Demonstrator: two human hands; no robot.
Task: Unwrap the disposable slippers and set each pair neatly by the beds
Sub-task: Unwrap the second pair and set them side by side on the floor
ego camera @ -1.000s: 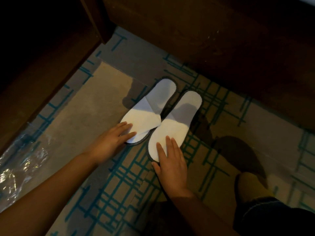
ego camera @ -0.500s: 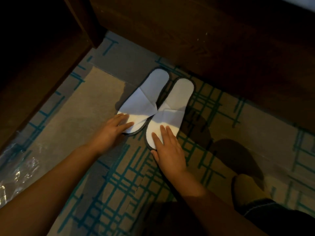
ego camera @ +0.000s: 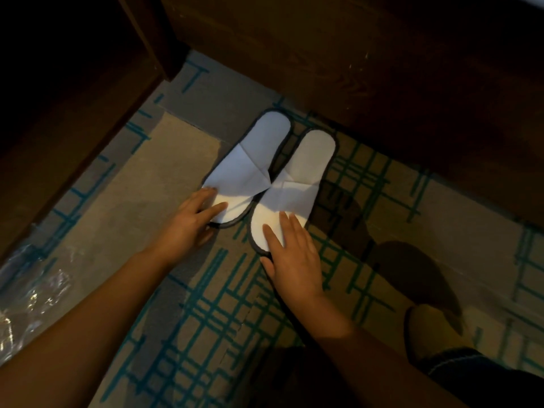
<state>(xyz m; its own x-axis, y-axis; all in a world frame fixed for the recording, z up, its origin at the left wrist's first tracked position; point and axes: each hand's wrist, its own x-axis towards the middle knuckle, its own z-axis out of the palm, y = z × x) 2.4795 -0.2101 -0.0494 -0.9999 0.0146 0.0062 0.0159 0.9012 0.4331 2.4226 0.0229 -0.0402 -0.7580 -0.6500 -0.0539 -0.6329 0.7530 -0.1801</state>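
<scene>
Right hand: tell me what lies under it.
The right hand rests flat on the right slipper's toe end; fingers cover part of the white upper, the palm hides its dark rim and some carpet.

Both flat hands (ego camera: 188, 222) (ego camera: 290, 257) press paired slippers (ego camera: 273, 172).

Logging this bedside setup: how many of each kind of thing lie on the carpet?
White disposable slippers: 2, the left one and the right one
Clear plastic wrappers: 1
Total: 3
</scene>
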